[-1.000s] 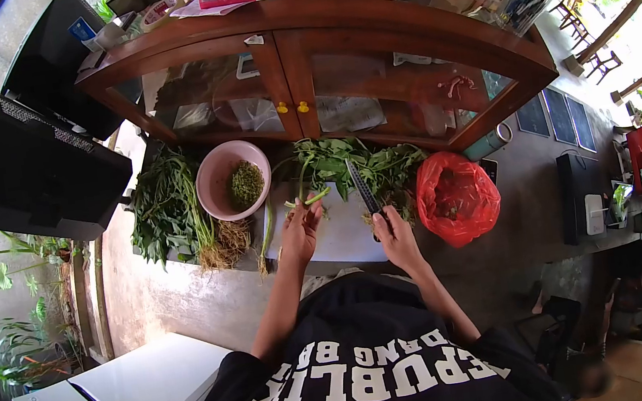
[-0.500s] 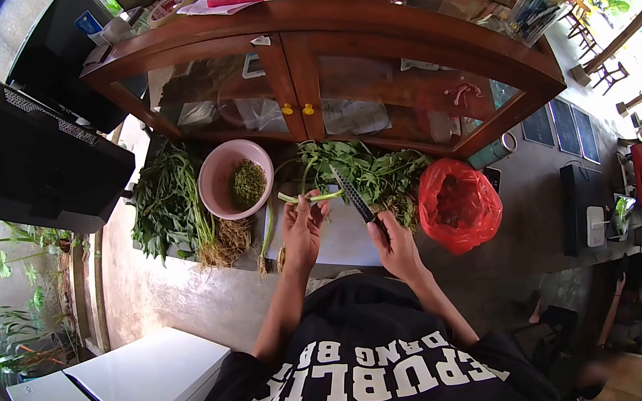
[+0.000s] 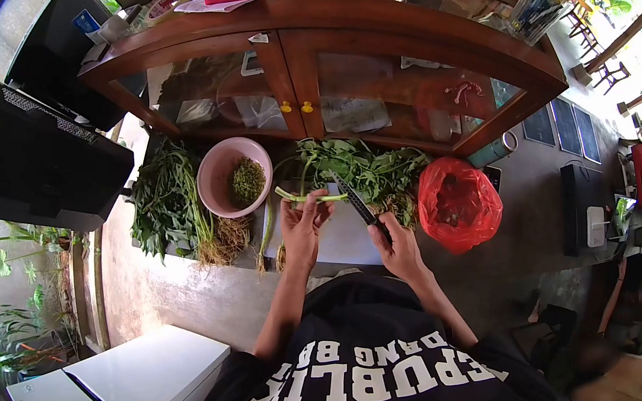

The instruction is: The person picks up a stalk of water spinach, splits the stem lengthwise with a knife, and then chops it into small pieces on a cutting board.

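My left hand (image 3: 304, 225) pinches a pale green stalk (image 3: 304, 198) and holds it level above a white cutting board (image 3: 346, 239). My right hand (image 3: 398, 244) grips a black knife (image 3: 355, 200); its blade slants up and left, with the tip at the stalk's right end. A heap of leafy greens (image 3: 365, 169) lies just behind the board. To the left stands a pink bowl (image 3: 219, 180) with chopped greens inside it.
A bundle of long-leaved greens with roots (image 3: 172, 212) lies left of the bowl. A red plastic bag (image 3: 457, 203) sits at the right. A wooden cabinet with glass doors (image 3: 335, 61) stands behind the counter. A white appliance (image 3: 112, 398) is at lower left.
The stalk has gone from tilted to level in my left hand. The knife blade has swung left, from upright to slanting, until its tip meets the stalk.
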Action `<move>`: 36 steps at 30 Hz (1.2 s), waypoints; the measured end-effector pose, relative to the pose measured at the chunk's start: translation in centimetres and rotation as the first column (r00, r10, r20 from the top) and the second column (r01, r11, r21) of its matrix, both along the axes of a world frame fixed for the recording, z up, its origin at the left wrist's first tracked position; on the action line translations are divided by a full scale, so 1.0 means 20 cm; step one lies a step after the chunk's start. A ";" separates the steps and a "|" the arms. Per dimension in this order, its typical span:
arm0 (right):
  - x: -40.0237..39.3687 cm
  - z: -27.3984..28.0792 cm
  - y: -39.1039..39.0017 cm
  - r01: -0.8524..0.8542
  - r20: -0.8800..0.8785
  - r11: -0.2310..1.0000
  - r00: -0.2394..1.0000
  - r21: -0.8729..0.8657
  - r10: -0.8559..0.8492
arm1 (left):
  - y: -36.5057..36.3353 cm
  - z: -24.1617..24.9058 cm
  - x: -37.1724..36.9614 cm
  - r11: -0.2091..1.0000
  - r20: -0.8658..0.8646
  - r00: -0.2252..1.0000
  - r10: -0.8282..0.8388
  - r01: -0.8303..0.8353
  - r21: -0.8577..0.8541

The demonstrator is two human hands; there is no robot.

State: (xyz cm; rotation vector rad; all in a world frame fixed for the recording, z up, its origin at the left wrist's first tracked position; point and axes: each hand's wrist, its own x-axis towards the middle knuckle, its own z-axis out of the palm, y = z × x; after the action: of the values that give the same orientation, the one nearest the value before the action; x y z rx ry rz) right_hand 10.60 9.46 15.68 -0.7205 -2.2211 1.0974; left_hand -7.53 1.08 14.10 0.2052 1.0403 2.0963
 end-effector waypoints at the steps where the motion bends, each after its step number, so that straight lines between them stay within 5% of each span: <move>1: 0.00 0.00 0.00 0.000 0.000 1.000 1.000 -0.002 0.000 | 0.00 0.00 0.00 1.000 0.000 1.000 0.000 0.000 -0.002; 16: -0.03 0.01 -0.03 -0.004 -0.062 0.993 0.998 -0.119 -0.004 | 0.01 0.00 0.01 0.999 -0.079 0.997 -0.018 0.015 -0.045; 22: -0.04 0.02 -0.04 -0.018 -0.096 0.974 0.995 -0.225 -0.004 | 0.00 0.00 0.01 0.999 0.024 0.999 -0.036 0.036 0.008; 27: -0.04 0.08 -0.04 -0.029 -0.106 0.945 0.994 -0.324 -0.006 | -0.03 0.03 -0.02 0.976 -0.027 0.977 -0.213 0.212 -0.053; 36: -0.03 0.04 -0.03 -0.048 -0.130 0.927 0.992 -0.371 0.000 | -0.01 0.05 0.02 0.988 -0.101 0.990 -0.100 0.086 -0.130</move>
State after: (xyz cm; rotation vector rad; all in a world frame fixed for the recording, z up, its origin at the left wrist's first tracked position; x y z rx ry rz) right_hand 9.93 8.81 16.45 -0.7536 -1.9371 1.5594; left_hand -7.20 0.94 15.06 0.3014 1.1994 1.9465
